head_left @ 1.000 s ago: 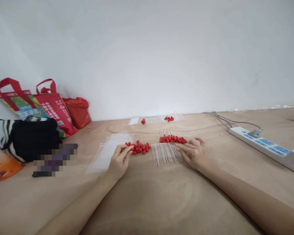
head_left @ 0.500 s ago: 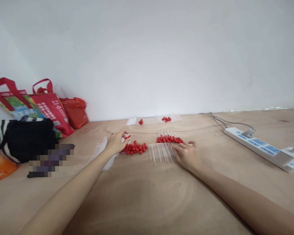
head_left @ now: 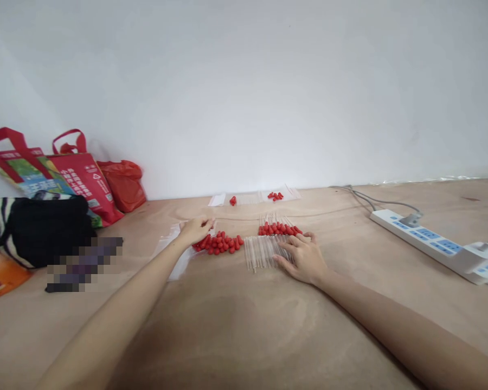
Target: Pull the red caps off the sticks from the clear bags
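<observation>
My left hand (head_left: 196, 229) reaches out over a stack of clear plastic bags (head_left: 171, 250), fingers pinched together at the bags' far edge, just left of a loose pile of red rubber caps (head_left: 218, 243). What the pinch holds is too small to make out. My right hand (head_left: 302, 257) lies flat with fingers spread on a row of clear thin tubes (head_left: 262, 251). Behind that row lies a second row of tubes fitted with red caps (head_left: 278, 229).
Near the wall lie more clear bags with a few red caps (head_left: 275, 195). A white power strip (head_left: 431, 240) with a grey cable lies at the right. Red shopping bags (head_left: 79, 176) and a black striped bag (head_left: 40, 227) stand at the left on the wooden surface.
My left hand left the red cap pile and moved up and left onto the plastic bags. My right hand slid left and flattened onto the clear tubes.
</observation>
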A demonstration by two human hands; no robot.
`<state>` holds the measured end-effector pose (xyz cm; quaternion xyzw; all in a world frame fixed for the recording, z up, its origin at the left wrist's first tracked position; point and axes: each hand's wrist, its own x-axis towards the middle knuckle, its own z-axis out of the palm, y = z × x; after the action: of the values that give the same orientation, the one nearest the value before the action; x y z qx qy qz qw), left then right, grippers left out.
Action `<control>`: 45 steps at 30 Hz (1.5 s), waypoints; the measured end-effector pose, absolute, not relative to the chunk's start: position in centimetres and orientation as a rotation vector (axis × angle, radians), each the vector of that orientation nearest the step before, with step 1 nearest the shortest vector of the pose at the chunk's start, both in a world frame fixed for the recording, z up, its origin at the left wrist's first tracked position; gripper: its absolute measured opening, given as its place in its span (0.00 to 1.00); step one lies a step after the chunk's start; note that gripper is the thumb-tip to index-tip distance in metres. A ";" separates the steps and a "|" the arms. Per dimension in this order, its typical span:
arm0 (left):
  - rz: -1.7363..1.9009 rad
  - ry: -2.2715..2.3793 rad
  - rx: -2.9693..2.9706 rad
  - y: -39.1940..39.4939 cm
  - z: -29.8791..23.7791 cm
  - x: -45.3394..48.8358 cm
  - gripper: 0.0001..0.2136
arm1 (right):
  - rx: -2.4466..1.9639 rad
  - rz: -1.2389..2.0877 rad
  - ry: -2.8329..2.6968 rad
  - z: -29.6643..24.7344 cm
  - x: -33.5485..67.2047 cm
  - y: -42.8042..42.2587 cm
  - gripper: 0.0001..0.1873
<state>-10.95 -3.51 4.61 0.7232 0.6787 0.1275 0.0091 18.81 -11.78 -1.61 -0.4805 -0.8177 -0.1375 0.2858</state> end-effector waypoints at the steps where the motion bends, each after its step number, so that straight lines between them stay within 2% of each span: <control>1: 0.412 2.131 2.253 -3.5 4.7 -10.7 0.16 | -1.284 -0.368 -2.165 -1.6 18.8 -11.7 0.17; 7: 0.403 2.013 2.330 -3.7 5.0 -6.0 0.11 | -1.311 -0.351 -1.952 -1.9 19.4 -11.2 0.18; 18: 0.470 1.795 2.461 -3.3 3.4 3.1 0.15 | -1.370 -0.320 -1.844 -1.7 20.3 -10.9 0.20; 22: 0.623 1.874 2.443 -3.8 3.1 2.8 0.14 | -1.356 -0.319 -1.825 -1.8 20.4 -10.8 0.19; 26: 0.786 1.917 2.440 -6.5 3.0 0.2 0.11 | -1.260 -0.306 -1.807 -2.2 20.4 -10.5 0.15; 28: 0.921 1.801 2.562 -8.6 2.6 -1.7 0.11 | -1.202 -0.311 -1.833 -2.2 20.3 -10.5 0.15; 32: 1.146 1.471 2.874 -12.4 1.5 -5.0 0.07 | -1.107 -0.390 -1.974 -1.7 19.6 -11.2 0.21; 37: 1.223 1.274 3.058 -13.9 0.7 -5.6 0.04 | -0.965 -0.499 -2.172 -1.1 18.5 -12.4 0.22; 45: 1.264 1.131 3.127 -13.8 0.7 -4.7 0.03 | -0.742 -0.439 -2.169 -1.6 17.2 -12.4 0.11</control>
<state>-4.70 -13.79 0.69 0.8601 0.3112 0.3477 -0.2063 17.18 -12.43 -1.56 -0.2921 -0.8547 -0.1728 0.3928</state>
